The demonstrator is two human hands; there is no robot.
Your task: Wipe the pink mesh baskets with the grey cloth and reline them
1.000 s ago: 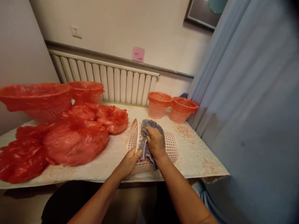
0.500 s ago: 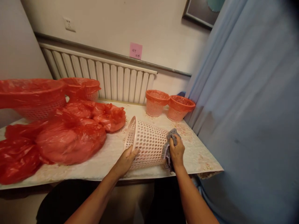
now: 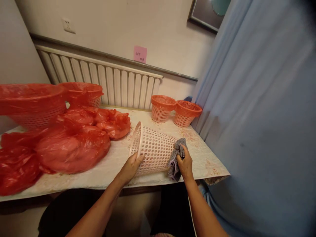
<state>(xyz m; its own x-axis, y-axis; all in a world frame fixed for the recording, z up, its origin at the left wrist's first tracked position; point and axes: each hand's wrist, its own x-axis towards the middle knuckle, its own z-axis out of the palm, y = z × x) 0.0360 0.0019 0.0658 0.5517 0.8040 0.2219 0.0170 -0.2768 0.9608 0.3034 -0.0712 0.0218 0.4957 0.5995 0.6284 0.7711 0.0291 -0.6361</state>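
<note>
A pale pink perforated basket (image 3: 158, 148) lies on its side over the front part of the table, its open mouth facing left. My left hand (image 3: 130, 168) grips the rim at the lower left, thumb on the outer wall and the other fingers partly hidden. At the basket's base, my right hand (image 3: 184, 163) is closed on a crumpled grey cloth (image 3: 175, 164), which touches the base end.
Red bags (image 3: 74, 148) fill the table's left side, before two large baskets lined with red plastic (image 3: 37, 98). Two small red-lined baskets (image 3: 161, 107) stand at the back right. A blue curtain (image 3: 256, 125) hangs right of the cloth-covered table (image 3: 113, 171).
The view has shifted slightly. My right hand and the grey cloth have changed pose at the basket's base, with more of the cloth now hanging left of the fingers. My left hand keeps its grip.
</note>
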